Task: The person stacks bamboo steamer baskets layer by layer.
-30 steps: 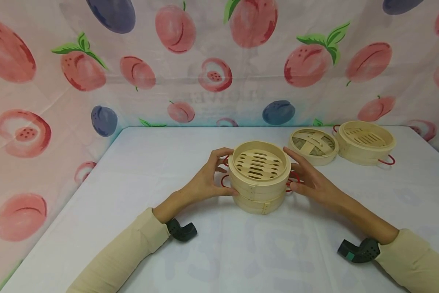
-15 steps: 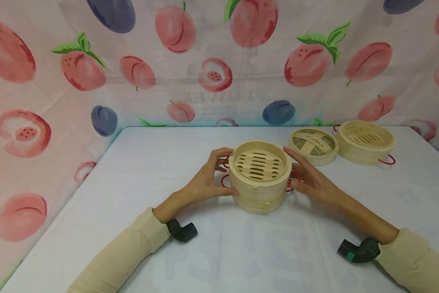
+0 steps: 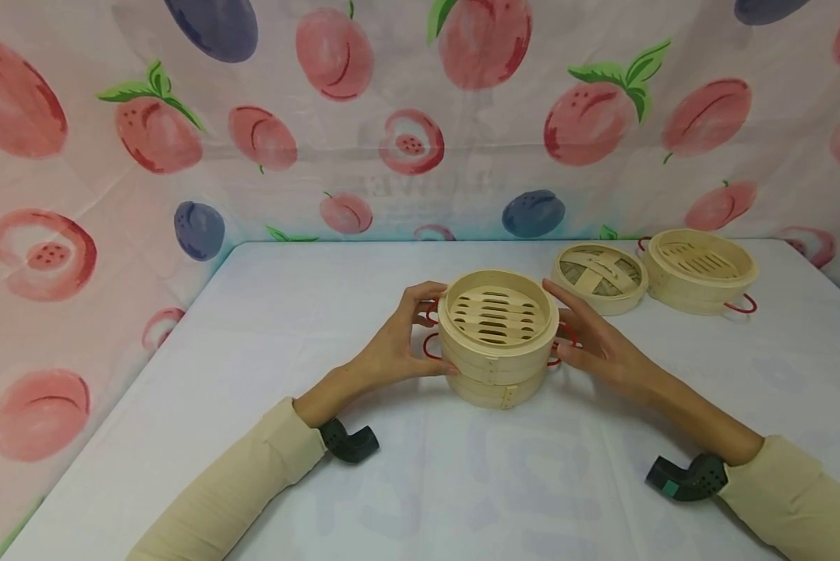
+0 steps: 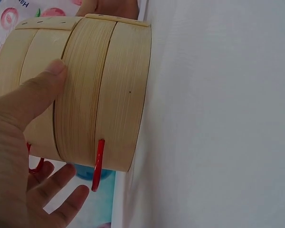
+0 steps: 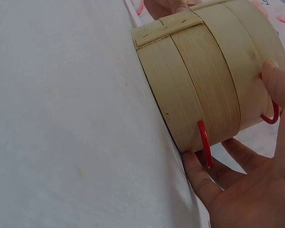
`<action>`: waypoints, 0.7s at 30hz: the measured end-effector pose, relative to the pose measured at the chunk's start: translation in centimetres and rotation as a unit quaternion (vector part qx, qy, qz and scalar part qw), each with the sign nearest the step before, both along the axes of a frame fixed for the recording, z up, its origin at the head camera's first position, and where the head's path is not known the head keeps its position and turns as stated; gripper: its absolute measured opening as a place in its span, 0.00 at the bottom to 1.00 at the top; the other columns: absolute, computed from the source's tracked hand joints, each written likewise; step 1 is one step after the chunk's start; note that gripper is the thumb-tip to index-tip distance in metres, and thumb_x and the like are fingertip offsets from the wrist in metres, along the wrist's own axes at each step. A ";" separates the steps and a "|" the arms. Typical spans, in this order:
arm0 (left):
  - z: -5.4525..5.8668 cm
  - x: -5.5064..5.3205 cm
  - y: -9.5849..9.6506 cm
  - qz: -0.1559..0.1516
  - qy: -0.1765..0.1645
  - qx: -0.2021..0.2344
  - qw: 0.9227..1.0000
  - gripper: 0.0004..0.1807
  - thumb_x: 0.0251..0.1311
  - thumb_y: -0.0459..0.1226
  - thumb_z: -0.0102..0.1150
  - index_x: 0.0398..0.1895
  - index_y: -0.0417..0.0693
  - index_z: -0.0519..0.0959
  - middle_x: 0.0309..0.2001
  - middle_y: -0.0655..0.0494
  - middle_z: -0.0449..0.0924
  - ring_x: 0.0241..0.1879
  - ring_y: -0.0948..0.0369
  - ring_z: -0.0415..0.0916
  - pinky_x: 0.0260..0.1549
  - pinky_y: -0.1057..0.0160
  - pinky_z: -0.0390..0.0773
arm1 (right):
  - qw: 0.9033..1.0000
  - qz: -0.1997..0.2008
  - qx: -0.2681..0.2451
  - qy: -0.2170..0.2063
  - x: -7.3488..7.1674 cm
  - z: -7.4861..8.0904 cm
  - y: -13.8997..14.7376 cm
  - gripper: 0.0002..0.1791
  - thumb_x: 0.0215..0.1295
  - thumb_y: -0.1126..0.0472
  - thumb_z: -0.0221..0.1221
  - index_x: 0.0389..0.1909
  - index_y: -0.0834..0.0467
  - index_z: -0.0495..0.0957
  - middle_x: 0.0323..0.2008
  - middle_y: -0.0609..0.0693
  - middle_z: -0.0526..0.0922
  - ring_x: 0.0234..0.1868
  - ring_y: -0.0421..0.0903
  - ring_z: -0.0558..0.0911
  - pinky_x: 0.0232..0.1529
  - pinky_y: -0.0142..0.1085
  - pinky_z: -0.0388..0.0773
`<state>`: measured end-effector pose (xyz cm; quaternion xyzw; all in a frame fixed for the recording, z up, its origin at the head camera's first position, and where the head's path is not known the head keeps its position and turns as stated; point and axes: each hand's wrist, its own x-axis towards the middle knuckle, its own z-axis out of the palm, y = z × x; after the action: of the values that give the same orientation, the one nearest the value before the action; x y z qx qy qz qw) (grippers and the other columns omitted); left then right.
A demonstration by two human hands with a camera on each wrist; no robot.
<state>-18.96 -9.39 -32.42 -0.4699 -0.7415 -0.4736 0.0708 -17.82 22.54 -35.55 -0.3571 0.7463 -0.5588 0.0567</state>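
Note:
Two bamboo steamer baskets stand stacked mid-table, each with red loop handles. The upper basket [image 3: 465, 362] shows its slatted floor from above and sits on the lower basket [image 3: 486, 394]. My left hand [image 3: 385, 347] holds the upper one from the left, thumb pressed on its front wall near the seam and fingers behind. On the right side, my right hand [image 3: 605, 351] holds the stack, its index finger along the upper rim. In the right wrist view its thumb [image 5: 276, 80] lies on the upper wall, while the lower fingers reach the lower basket's base, beside a red handle [image 5: 205, 145].
Behind the right hand is a round woven bamboo lid [image 3: 600, 280]. Beside it, at the back right, stands another steamer basket [image 3: 693, 292] with red handles. A white cloth [image 3: 308, 312] covers the table, and a fruit-print curtain [image 3: 476, 156] hangs behind.
The upper basket has turned slightly, its front seam shifting a little to the right over the lower one. Both hands have stayed nearly in place.

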 end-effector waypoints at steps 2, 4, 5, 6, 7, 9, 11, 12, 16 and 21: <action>0.0 0.1 0.0 0.003 -0.001 -0.004 1.000 0.53 0.36 0.25 0.77 0.63 0.33 0.51 0.60 0.36 0.61 0.56 0.46 0.65 0.46 0.43 0.71 | 1.000 0.000 -0.001 0.000 0.0 0.0 0.0 0.42 0.68 0.74 0.46 0.76 0.49 0.39 0.72 0.59 0.51 0.69 0.47 0.60 0.59 0.32 0.66; 0.1 0.2 0.1 0.004 -0.002 -0.005 1.000 0.52 0.36 0.25 0.77 0.63 0.33 0.51 0.59 0.36 0.62 0.55 0.46 0.65 0.46 0.43 0.71 | 1.000 0.002 -0.002 0.003 0.0 0.0 0.0 0.42 0.68 0.74 0.46 0.76 0.49 0.39 0.72 0.60 0.51 0.68 0.48 0.60 0.58 0.32 0.66; 0.1 0.2 0.1 0.005 -0.003 -0.004 1.000 0.52 0.36 0.25 0.77 0.63 0.33 0.51 0.59 0.36 0.63 0.55 0.47 0.65 0.46 0.43 0.71 | 1.000 0.004 -0.002 0.006 0.0 0.0 0.0 0.41 0.68 0.74 0.46 0.76 0.50 0.39 0.72 0.60 0.52 0.68 0.48 0.61 0.58 0.32 0.66; 0.1 0.2 0.1 0.004 -0.004 -0.004 1.000 0.52 0.36 0.25 0.77 0.63 0.32 0.51 0.59 0.36 0.63 0.55 0.47 0.65 0.46 0.43 0.71 | 1.000 0.006 -0.004 0.009 0.0 0.0 0.0 0.41 0.68 0.75 0.46 0.76 0.50 0.39 0.71 0.61 0.52 0.68 0.48 0.61 0.58 0.32 0.67; 0.2 0.3 0.1 0.004 -0.005 -0.004 1.000 0.52 0.36 0.25 0.77 0.63 0.33 0.52 0.59 0.36 0.63 0.55 0.47 0.65 0.46 0.43 0.71 | 1.000 0.008 -0.005 0.010 0.0 0.1 0.0 0.41 0.69 0.75 0.45 0.76 0.50 0.39 0.71 0.61 0.52 0.68 0.48 0.61 0.58 0.32 0.67; 0.2 0.3 0.1 0.003 -0.007 -0.003 1.000 0.52 0.37 0.25 0.77 0.63 0.32 0.52 0.59 0.36 0.63 0.55 0.47 0.65 0.46 0.43 0.71 | 1.000 0.011 -0.007 0.011 -0.1 0.1 0.0 0.41 0.69 0.75 0.45 0.76 0.51 0.39 0.71 0.62 0.53 0.68 0.48 0.61 0.58 0.32 0.67; 0.2 0.3 0.1 0.000 -0.009 -0.003 1.000 0.51 0.37 0.25 0.77 0.63 0.32 0.53 0.60 0.36 0.62 0.56 0.46 0.64 0.47 0.43 0.71 | 1.000 0.013 -0.008 0.011 0.0 0.1 -0.1 0.40 0.69 0.75 0.44 0.76 0.51 0.39 0.71 0.62 0.53 0.68 0.48 0.62 0.58 0.32 0.67; 0.2 0.3 0.1 -0.001 -0.010 -0.003 1.000 0.50 0.37 0.25 0.76 0.63 0.32 0.53 0.60 0.36 0.62 0.56 0.46 0.64 0.47 0.43 0.71 | 1.000 0.012 -0.008 0.011 0.0 0.2 -0.1 0.40 0.69 0.75 0.44 0.76 0.51 0.39 0.71 0.62 0.54 0.68 0.48 0.62 0.58 0.32 0.67; 0.1 0.4 0.1 -0.001 -0.010 -0.005 1.000 0.48 0.41 0.25 0.75 0.63 0.31 0.54 0.60 0.35 0.63 0.57 0.46 0.64 0.47 0.44 0.71 | 1.000 0.011 -0.007 0.012 0.1 0.3 -0.1 0.40 0.69 0.75 0.44 0.76 0.51 0.39 0.71 0.62 0.53 0.68 0.47 0.62 0.58 0.32 0.67; 0.1 0.4 0.1 0.005 -0.011 -0.006 1.000 0.44 0.45 0.24 0.71 0.64 0.32 0.55 0.61 0.37 0.63 0.58 0.47 0.64 0.47 0.45 0.72 | 1.000 0.011 -0.010 0.015 0.1 0.3 -0.1 0.40 0.69 0.75 0.44 0.76 0.52 0.39 0.71 0.62 0.52 0.68 0.47 0.62 0.58 0.31 0.66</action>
<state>-18.54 -9.31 -32.28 -0.4612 -0.7476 -0.4739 0.0625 -17.73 22.47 -35.29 -0.3743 0.7375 -0.5600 0.0481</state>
